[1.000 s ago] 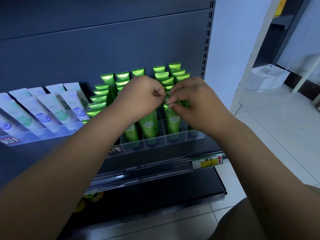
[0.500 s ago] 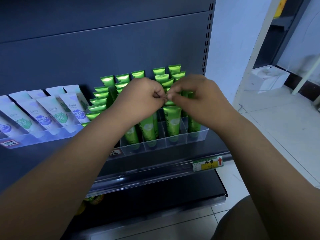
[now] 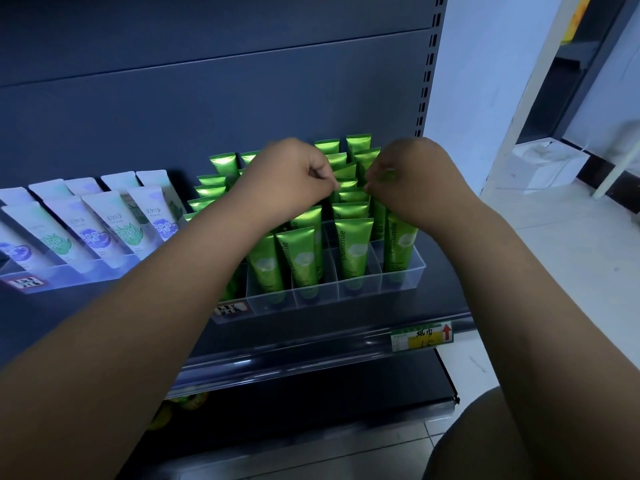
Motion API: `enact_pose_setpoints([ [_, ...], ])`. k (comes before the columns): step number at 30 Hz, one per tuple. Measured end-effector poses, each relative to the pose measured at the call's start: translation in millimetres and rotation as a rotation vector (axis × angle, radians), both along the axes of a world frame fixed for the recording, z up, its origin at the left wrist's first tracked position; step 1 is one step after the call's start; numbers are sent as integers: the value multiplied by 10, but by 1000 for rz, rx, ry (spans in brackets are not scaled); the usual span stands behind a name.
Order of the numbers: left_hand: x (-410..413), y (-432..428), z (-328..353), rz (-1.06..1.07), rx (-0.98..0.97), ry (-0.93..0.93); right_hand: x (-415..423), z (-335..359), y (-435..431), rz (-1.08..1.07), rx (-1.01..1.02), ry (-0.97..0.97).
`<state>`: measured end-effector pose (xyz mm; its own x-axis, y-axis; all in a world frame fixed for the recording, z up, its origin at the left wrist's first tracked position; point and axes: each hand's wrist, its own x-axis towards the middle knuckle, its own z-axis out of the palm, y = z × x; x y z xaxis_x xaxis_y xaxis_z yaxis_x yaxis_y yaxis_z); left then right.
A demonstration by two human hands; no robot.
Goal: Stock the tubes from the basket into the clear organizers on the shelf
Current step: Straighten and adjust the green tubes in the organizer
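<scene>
Pinched glossy green plastic tubes (image 3: 349,209) with curled left hand (image 3: 291,178) and right hand (image 3: 408,181); probably risked toppling 12 o'clock rows by jerking.

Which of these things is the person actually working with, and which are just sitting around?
In the job: green tubes, clear organizer, left hand and right hand, both at the tube tops.
Just sitting there: white tubes alongside, yellow price label, white box on the floor.

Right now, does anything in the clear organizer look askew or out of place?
Mildly: between the left hand and right hand, crimped tops of the green tubes in the clear organizer tilt at mixed angles, unlike the even white tubes.
</scene>
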<state>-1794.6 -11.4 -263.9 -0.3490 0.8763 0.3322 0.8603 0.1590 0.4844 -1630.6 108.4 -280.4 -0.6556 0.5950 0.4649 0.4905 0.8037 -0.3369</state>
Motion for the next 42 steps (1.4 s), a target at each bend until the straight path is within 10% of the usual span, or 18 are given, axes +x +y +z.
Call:
enact_pose_setpoints([
  [42, 16, 93, -4, -44, -100, 144, 10, 65, 101, 132, -192, 24],
])
